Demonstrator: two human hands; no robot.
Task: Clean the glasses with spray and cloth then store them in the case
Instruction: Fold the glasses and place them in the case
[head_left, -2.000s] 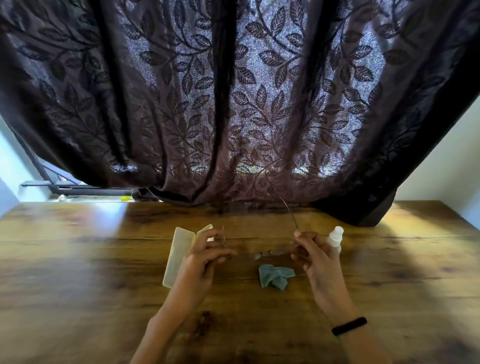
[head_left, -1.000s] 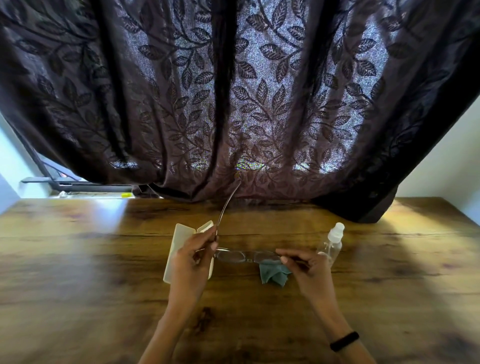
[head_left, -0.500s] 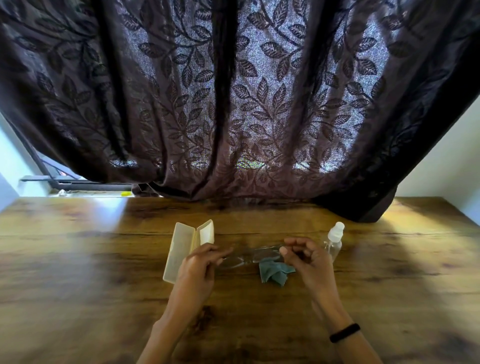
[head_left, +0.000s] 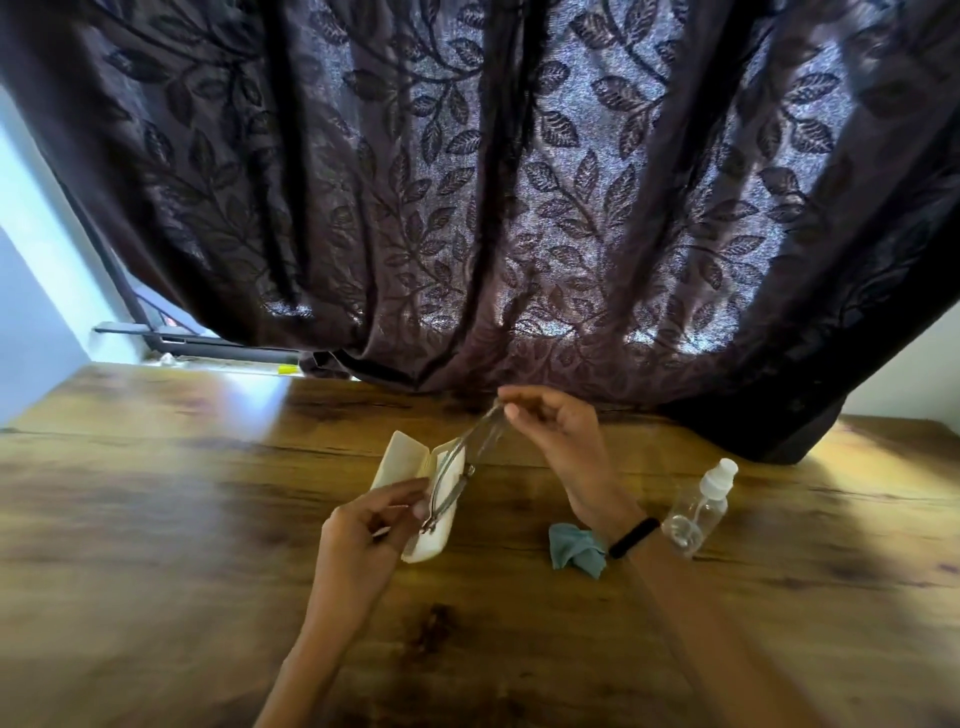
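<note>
The thin-framed glasses (head_left: 460, 467) are folded and held slantwise just above the open cream case (head_left: 400, 457) on the wooden table. My left hand (head_left: 371, 535) pinches their near end beside the case. My right hand (head_left: 558, 434) pinches their far end, further back over the table. A crumpled teal cloth (head_left: 574, 548) lies on the table under my right wrist. The clear spray bottle (head_left: 698, 512) with its white cap stands to the right of the cloth.
A dark leaf-patterned curtain (head_left: 493, 208) hangs over the table's back edge. The wooden table (head_left: 156, 519) stretches wide on both sides. A window ledge (head_left: 208, 353) shows at the back left. A black band is on my right wrist.
Both temples have been folded in. The glasses have gone from level between my hands to slanted over the open case, as my right hand moved back and left. The view has shifted.
</note>
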